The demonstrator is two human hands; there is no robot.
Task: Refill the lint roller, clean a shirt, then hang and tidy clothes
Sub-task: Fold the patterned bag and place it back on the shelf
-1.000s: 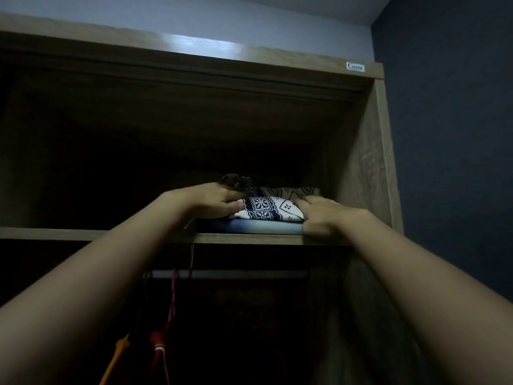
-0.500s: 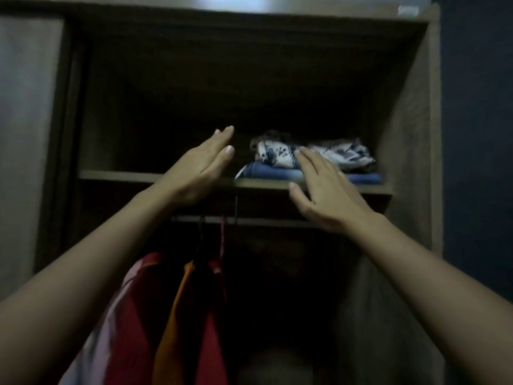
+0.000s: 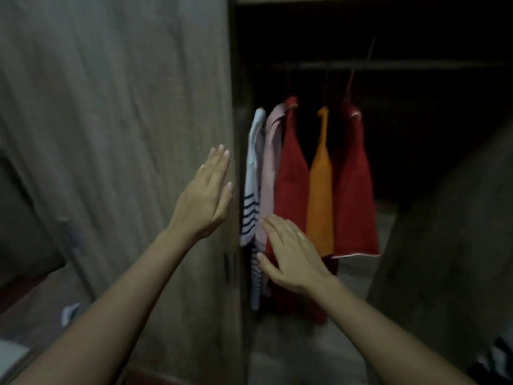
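Several shirts hang on a rail (image 3: 388, 64) inside the dark wardrobe: a white one with navy stripes (image 3: 251, 195), a pink one (image 3: 270, 173), a red one (image 3: 291, 179), an orange one (image 3: 321, 195) and another red one (image 3: 354, 190). My left hand (image 3: 206, 198) is open and flat, held up in front of the wooden door panel (image 3: 116, 134) near its right edge. My right hand (image 3: 291, 251) is open, fingers spread, in front of the lower part of the striped and pink shirts. Neither hand holds anything.
The wardrobe's right side panel (image 3: 449, 245) rises at the right. Its pale floor (image 3: 305, 351) shows below the clothes. A dark striped item (image 3: 497, 359) lies at the bottom right corner, and something white (image 3: 69, 312) lies low on the left.
My view has dropped from the top shelf with folded clothes to the hanging shirts. Both hands came down off the shelf, the left to the door panel, the right to the shirts.
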